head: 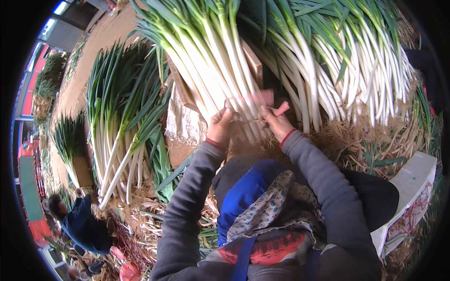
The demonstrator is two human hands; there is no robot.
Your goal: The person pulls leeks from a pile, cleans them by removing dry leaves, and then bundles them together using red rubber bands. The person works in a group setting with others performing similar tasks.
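Observation:
A bunch of large green onions [207, 63] lies across a wooden stand [254, 58] before me, roots towards me and green leaves away. At the left side of their white stalks is my left hand [220, 123], fingers curled; motion blur hides what it grips. My right hand [276, 121], at the right side near the roots, is closed on a pink strip [282, 108]. A blurred pink piece lies just above that hand. Something thin runs across the stalks between both hands.
More green onions are heaped at the right [365, 77] and at the left [119, 140]. A white foam box [409, 182] with reddish strips stands at the lower right. Another person [82, 224] sits at the lower left beside a smaller bunch. Leaf scraps cover the ground.

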